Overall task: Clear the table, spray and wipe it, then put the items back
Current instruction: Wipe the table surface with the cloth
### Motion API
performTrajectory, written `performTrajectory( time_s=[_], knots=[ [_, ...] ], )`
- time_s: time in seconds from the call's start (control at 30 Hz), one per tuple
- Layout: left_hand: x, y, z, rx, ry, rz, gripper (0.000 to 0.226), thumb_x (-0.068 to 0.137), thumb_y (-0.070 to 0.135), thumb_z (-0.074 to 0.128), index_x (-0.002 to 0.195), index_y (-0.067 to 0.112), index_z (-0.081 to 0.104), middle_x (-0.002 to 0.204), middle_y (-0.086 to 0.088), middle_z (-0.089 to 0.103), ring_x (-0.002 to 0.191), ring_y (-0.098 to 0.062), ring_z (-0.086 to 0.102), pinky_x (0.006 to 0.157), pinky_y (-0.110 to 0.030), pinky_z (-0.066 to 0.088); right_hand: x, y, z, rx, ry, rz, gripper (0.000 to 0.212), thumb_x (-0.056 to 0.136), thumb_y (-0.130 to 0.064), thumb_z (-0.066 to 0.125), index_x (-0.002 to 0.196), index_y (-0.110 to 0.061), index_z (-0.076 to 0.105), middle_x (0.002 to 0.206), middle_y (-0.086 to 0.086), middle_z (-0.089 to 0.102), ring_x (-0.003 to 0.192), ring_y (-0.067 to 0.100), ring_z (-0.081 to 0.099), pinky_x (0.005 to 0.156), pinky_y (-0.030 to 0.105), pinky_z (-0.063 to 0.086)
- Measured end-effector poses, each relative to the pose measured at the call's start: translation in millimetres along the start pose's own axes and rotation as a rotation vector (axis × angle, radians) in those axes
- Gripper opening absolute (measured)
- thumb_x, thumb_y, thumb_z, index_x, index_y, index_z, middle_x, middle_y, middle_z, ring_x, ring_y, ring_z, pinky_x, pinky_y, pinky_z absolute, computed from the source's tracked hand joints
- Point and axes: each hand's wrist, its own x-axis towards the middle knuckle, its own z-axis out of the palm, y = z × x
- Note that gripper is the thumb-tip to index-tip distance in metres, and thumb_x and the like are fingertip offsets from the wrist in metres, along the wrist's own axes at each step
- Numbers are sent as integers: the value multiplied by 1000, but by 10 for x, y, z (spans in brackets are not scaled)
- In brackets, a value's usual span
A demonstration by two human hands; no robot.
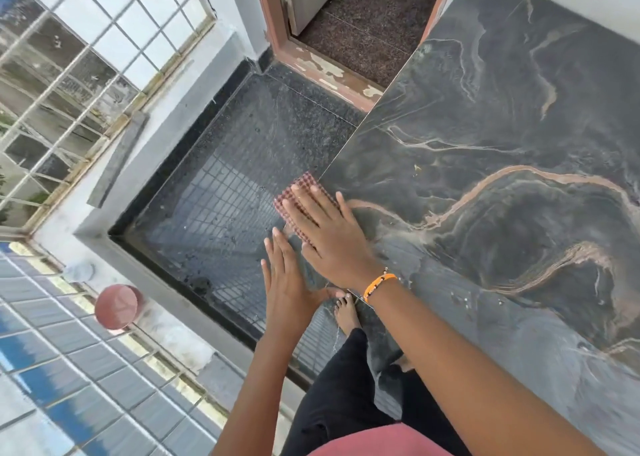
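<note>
A dark marbled stone table top (pixel 502 164) fills the right half of the view, bare of items. My right hand (pixel 329 233) lies flat, fingers spread, pressing a red-and-white checked cloth (pixel 298 195) onto the table's left edge; part of the cloth hangs past the edge. My left hand (pixel 287 282) is held open just below and beside that edge, fingers together, palm toward the table side, holding nothing. An orange bracelet (pixel 379 284) is on my right wrist.
Dark granite floor (pixel 242 164) lies left of the table, with my bare foot (pixel 346 313) on it. A doorway with a worn wooden threshold (pixel 329 71) is at the top. A window grille (pixel 69 84) and a round reddish object (pixel 116 306) are at left.
</note>
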Motion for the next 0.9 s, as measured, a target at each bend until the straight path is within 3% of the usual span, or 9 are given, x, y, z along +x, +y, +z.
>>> performTrajectory(
  time_s=[0.07,0.13,0.23,0.33,0.47,0.63,0.73,0.83,0.9],
  knots=[
    [-86,-10,53,-42,38,-20,123,70,43,74,144,13,-18,147,6,-27,137,-13,-27,118,-40,-8,-144,-96,73,7,-28,-50,66,86,-23,43,148,-23,20,158,0,14,146,23,10,117,47,3],
    [-154,18,115,-57,76,-24,119,73,35,75,144,14,-18,149,7,-25,139,-13,-24,119,-38,-6,-321,-46,61,-13,-33,-61,68,85,-25,40,148,-26,17,159,-2,12,146,21,9,118,46,2],
    [-186,97,187,-57,97,-11,121,68,45,72,142,13,-19,153,0,-19,140,-14,-21,116,-34,-7,-549,192,-45,-36,-29,2,68,83,-27,37,148,-28,17,159,-4,11,146,17,7,118,47,2],
    [-169,109,207,-56,110,-34,126,62,55,68,146,6,-11,157,-10,-8,141,-17,-16,116,-35,-4,-742,540,-193,-21,25,171,66,85,-27,34,149,-26,18,159,-3,11,146,17,7,117,50,4],
    [-199,112,195,-83,124,-13,124,60,58,64,147,3,-6,158,-12,-3,145,-23,-7,118,-37,1,-1113,915,-290,-3,103,416,65,87,-27,34,149,-26,15,159,-1,9,146,19,5,117,50,4],
    [-211,101,164,-124,129,-14,125,62,51,74,148,8,-6,158,-7,-1,146,-19,-4,120,-42,8,-1423,673,-154,8,216,634,67,83,-31,27,148,-17,21,156,11,19,144,31,15,115,51,9],
    [-225,11,115,-161,102,3,120,65,46,76,149,14,-5,159,-2,1,146,-15,-4,119,-44,10,-1246,261,-5,7,211,578,67,83,-27,33,147,-13,23,155,15,22,143,34,18,115,51,14],
    [-211,-146,81,-153,78,36,107,76,21,75,149,14,-3,159,-1,2,146,-17,-4,118,-49,16,-808,-90,100,27,157,397,67,84,-24,41,148,-13,21,157,13,17,144,33,14,116,50,12],
    [-207,-235,101,-138,58,88,99,79,6,70,149,9,-1,158,-4,2,145,-21,-6,117,-51,15,-476,-279,137,48,99,282,63,88,-29,35,148,-15,21,158,10,14,145,31,11,117,49,10]
  ],
)
